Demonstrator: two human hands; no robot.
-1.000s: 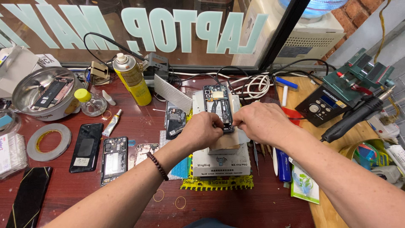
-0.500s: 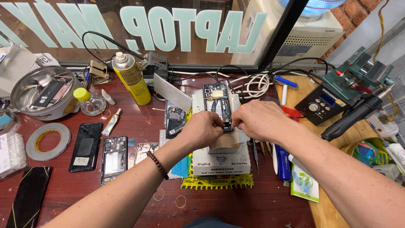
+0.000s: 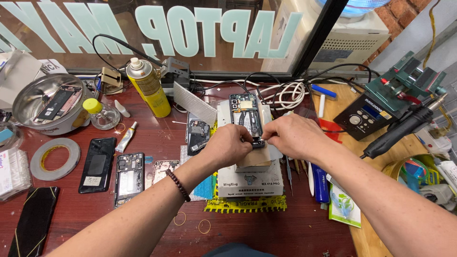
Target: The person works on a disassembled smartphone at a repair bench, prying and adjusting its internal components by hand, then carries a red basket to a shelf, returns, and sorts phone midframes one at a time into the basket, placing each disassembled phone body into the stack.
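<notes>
Both hands pinch the near end of the opened phone: left hand and right hand meet there. Best kept low, steady, with light pressure.

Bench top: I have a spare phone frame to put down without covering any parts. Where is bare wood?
Bare wood shows between the yellow spray can and the opened phone under both hands, and along the near edge by the rubber bands. It is crowded left, around the tape roll and black phones, and right, by the soldering station.
</notes>
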